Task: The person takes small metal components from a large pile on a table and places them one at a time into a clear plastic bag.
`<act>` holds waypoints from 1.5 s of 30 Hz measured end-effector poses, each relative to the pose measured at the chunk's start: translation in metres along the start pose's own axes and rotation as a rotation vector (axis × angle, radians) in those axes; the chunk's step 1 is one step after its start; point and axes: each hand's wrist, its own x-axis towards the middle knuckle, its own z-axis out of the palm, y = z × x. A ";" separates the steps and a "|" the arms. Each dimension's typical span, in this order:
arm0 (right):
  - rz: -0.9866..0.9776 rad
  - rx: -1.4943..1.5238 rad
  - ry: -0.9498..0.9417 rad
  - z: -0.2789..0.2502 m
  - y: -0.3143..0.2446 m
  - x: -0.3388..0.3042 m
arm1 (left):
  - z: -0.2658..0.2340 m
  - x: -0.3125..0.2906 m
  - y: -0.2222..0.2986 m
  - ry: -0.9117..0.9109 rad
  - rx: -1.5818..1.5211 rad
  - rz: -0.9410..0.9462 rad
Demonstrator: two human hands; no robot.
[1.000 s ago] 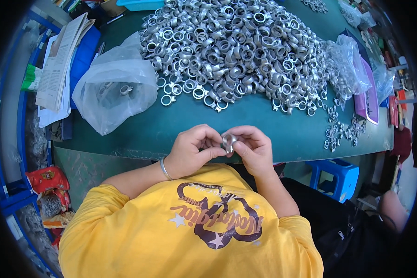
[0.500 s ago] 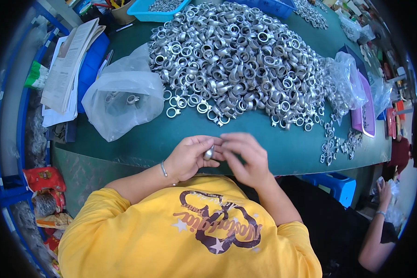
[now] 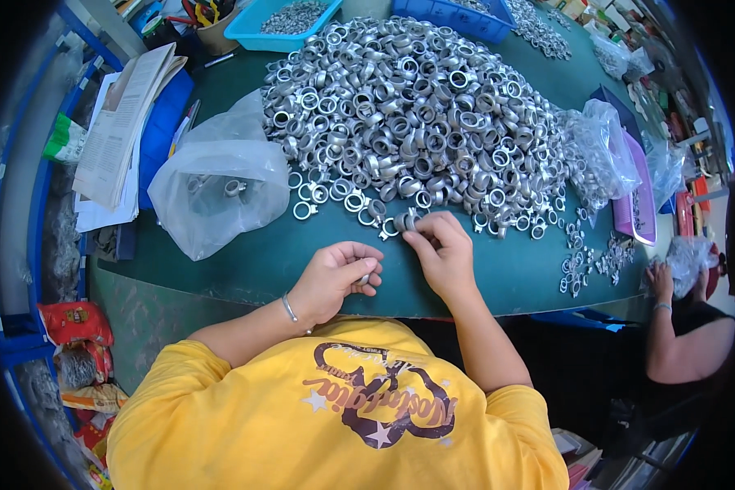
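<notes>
A big heap of silvery metal rings [image 3: 420, 118] covers the middle of the green table [image 3: 261, 273]; many of the rings have small lugs. My right hand [image 3: 449, 257] reaches to the heap's near edge, its thumb and fingers pinched on a metal ring [image 3: 408, 220]. Close to the table's front edge, my left hand [image 3: 328, 282] is curled, palm partly up. A small grey bit of metal [image 3: 363, 280] shows under its thumb, mostly hidden by the fingers. A clear plastic bag [image 3: 208, 192] with a few rings inside lies to the left of the heap.
Blue trays [image 3: 241, 31] of small parts stand at the back. Papers [image 3: 122, 122] lean at the left. On the right are a bagged batch of rings [image 3: 604, 155], a pink bin [image 3: 643, 216] and loose small clamps [image 3: 576, 269]. A co-worker's arm [image 3: 686, 343] is at far right.
My right hand has moved away from my left hand, forward to the heap's near edge, and now pinches a ring. My left hand stays near my body. The co-worker's arm has moved up.
</notes>
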 end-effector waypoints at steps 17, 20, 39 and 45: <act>0.147 0.758 -0.071 0.006 -0.008 -0.044 | 0.013 -0.002 -0.006 -0.143 0.305 0.274; 0.290 0.786 -0.163 0.000 -0.007 -0.043 | 0.012 -0.004 -0.007 -0.153 0.370 0.316; -0.162 -0.208 0.199 -0.001 0.003 -0.019 | 0.003 0.004 -0.008 -0.145 -0.082 -0.217; 0.134 0.388 -0.069 -0.004 0.002 -0.026 | 0.009 0.002 -0.002 -0.044 0.043 -0.086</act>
